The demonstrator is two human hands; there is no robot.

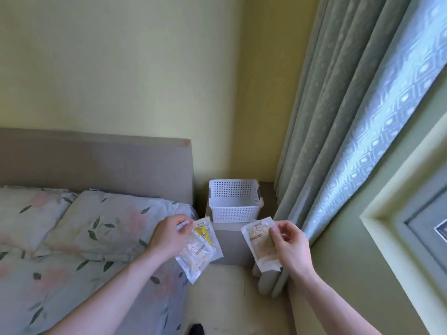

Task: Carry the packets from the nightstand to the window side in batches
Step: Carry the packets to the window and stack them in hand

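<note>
My left hand (pixel 168 238) pinches the top edge of clear packets (pixel 200 250), one with a yellow label, which hang down in front of the bed's edge. My right hand (pixel 289 245) pinches a single clear packet (pixel 260 245) with beige contents, held up in front of the curtain's foot. Both hands hover just before the nightstand (pixel 232 240), a grey block between bed and curtain. On it stands a white perforated basket (pixel 234 201); I see nothing inside it.
A bed with leaf-print bedding and pillows (pixel 96 228) fills the left, with a grey headboard (pixel 96 165) behind. Pale green curtains (pixel 338 141) hang at right beside the padded window frame (pixel 396 213). A narrow strip of beige floor (pixel 229 298) runs between bed and wall.
</note>
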